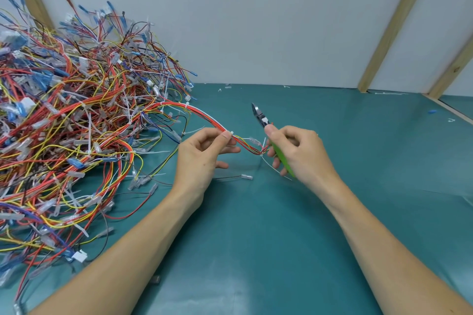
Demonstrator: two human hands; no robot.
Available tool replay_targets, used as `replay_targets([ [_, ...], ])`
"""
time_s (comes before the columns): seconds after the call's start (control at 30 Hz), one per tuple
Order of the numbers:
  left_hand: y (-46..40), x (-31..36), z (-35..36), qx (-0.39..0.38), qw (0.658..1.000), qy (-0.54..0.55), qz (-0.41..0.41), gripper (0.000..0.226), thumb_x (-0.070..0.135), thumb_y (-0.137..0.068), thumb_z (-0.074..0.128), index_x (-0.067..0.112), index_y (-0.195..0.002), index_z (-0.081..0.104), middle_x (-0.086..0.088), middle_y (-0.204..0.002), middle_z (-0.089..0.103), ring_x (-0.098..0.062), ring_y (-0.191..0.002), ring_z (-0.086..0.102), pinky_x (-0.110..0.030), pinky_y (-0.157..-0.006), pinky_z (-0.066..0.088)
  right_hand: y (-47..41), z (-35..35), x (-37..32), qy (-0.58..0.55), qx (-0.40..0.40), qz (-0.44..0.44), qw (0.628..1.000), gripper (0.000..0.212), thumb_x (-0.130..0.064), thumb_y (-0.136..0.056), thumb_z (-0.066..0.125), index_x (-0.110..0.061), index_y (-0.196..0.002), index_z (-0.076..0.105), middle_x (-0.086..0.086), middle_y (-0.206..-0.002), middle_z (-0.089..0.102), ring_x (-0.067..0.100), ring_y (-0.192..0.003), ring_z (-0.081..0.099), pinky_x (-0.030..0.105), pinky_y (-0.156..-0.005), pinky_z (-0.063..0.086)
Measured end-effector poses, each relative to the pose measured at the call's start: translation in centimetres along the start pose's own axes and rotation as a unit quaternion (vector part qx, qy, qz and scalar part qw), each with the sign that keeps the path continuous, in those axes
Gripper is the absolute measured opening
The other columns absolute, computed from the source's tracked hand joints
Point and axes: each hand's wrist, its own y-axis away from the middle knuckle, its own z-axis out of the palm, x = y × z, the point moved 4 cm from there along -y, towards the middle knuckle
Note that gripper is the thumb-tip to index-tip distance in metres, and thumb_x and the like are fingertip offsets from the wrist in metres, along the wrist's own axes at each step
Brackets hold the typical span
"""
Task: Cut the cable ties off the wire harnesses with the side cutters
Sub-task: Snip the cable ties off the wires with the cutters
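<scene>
Head view: at frame center the left hand (202, 153) pinches a wire harness (204, 117) beside a cable tie (232, 133); the right hand (294, 148) grips side cutters (259, 115), tips raised. Next, I judge, lower the blades onto that tie.

This looks like a workbench station in a small workshop or assembly shop rather than a home. A teal work mat (332, 212) covers the bench, backed by plain white panels (256, 20) framed with bare wooden battens (391, 25), and a large tangled pile of wire harnesses (71, 115) in red, yellow, orange and blue, fitted with connectors and white cable ties, fills the left side. Green-handled side cutters (261, 116) are held in a person's right hand (299, 151), and small white clipped bits (226, 87) lie along the mat's far edge.
</scene>
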Motion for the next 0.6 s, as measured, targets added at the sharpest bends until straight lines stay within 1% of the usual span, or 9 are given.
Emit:
replay_targets([
  [0.07,-0.1,-0.1,0.2,-0.004,1.0,0.002,-0.007,0.009,0.019,-0.096,0.066,0.011,-0.091,0.065,-0.004,-0.087,0.077,-0.021,-0.086,0.077,-0.023,-0.053,0.053,0.1,0.6,0.0,-0.033,-0.01,0.004,0.999,0.038,-0.048,-0.089,0.074,-0.011,-0.085,0.068,-0.001,-0.076,0.073,0.017,-0.059,0.065,0.036,-0.053,0.054],
  [0.1,-0.1,-0.2,0.2,-0.006,1.0,0.004,-0.012,0.009,0.019,-0.097,0.065,0.012,-0.091,0.064,-0.004,-0.087,0.077,-0.022,-0.085,0.077,-0.024,-0.052,0.053,0.2,1.1,-0.1,-0.037,-0.009,0.001,0.999,0.031,-0.042,-0.086,0.078,-0.012,-0.086,0.068,-0.004,-0.079,0.073,0.02,-0.06,0.065,0.038,-0.055,0.055],
  [0.13,-0.1,-0.3,0.2,-0.007,1.0,0.008,-0.016,0.01,0.018,-0.097,0.064,0.013,-0.089,0.063,-0.004,-0.087,0.077,-0.022,-0.085,0.077,-0.024,-0.052,0.053,0.3,1.4,-0.1,-0.032,-0.003,-0.006,0.999,0.024,-0.034,-0.085,0.08,-0.014,-0.088,0.067,-0.005,-0.082,0.072,0.025,-0.063,0.065,0.042,-0.058,0.057],
  [0.2,-0.1,-0.3,0.2,-0.009,1.0,0.014,-0.023,0.011,0.017,-0.098,0.062,0.014,-0.087,0.062,-0.006,-0.088,0.077,-0.023,-0.085,0.077,-0.025,-0.052,0.053,0.4,2.1,-0.1,-0.018,0.021,-0.018,0.999,0.017,-0.024,-0.084,0.08,-0.017,-0.09,0.066,-0.005,-0.09,0.073,0.036,-0.078,0.066,0.052,-0.069,0.059],
  [0.27,-0.1,-0.4,0.3,-0.014,0.999,0.013,-0.027,0.01,0.017,-0.097,0.063,0.014,-0.087,0.062,-0.005,-0.087,0.077,-0.023,-0.085,0.076,-0.024,-0.052,0.053,0.4,2.2,-0.1,-0.014,0.043,-0.017,0.999,0.016,-0.024,-0.085,0.079,-0.019,-0.091,0.065,-0.01,-0.092,0.072,0.032,-0.084,0.068,0.054,-0.075,0.058],
  [0.33,-0.1,-0.5,0.4,-0.02,0.999,0.006,-0.024,0.006,0.017,-0.095,0.065,0.012,-0.092,0.065,-0.003,-0.085,0.077,-0.023,-0.084,0.076,-0.024,-0.052,0.054,0.3,2.1,0.0,-0.015,0.05,-0.015,0.999,0.014,-0.023,-0.086,0.078,-0.02,-0.089,0.064,-0.01,-0.09,0.073,0.027,-0.084,0.069,0.054,-0.076,0.058],
  [0.4,0.0,-0.6,0.4,-0.022,1.0,-0.013,-0.01,0.006,0.016,-0.094,0.068,0.01,-0.096,0.068,-0.004,-0.084,0.078,-0.022,-0.083,0.077,-0.024,-0.052,0.054,0.3,2.1,0.0,-0.02,0.048,-0.021,0.998,0.014,-0.017,-0.087,0.077,-0.018,-0.087,0.063,-0.007,-0.085,0.073,0.021,-0.078,0.069,0.052,-0.074,0.059],
  [0.5,-0.1,-0.7,0.5,-0.026,0.998,-0.053,0.006,0.005,0.014,-0.092,0.071,0.01,-0.093,0.07,-0.005,-0.083,0.077,-0.021,-0.079,0.076,-0.027,-0.051,0.055,0.3,2.0,0.1,-0.027,0.046,-0.022,0.998,0.015,-0.013,-0.087,0.076,-0.016,-0.087,0.061,-0.008,-0.077,0.071,0.013,-0.071,0.067,0.046,-0.072,0.059],
  [0.6,0.0,-1.0,0.5,-0.024,0.995,-0.101,-0.006,0.006,0.02,-0.089,0.073,0.014,-0.088,0.071,-0.002,-0.079,0.076,-0.019,-0.072,0.075,-0.027,-0.047,0.052,0.1,1.8,0.1,-0.047,0.047,-0.029,0.997,0.019,-0.009,-0.086,0.077,-0.017,-0.085,0.06,-0.008,-0.075,0.07,0.013,-0.071,0.067,0.039,-0.07,0.057],
])
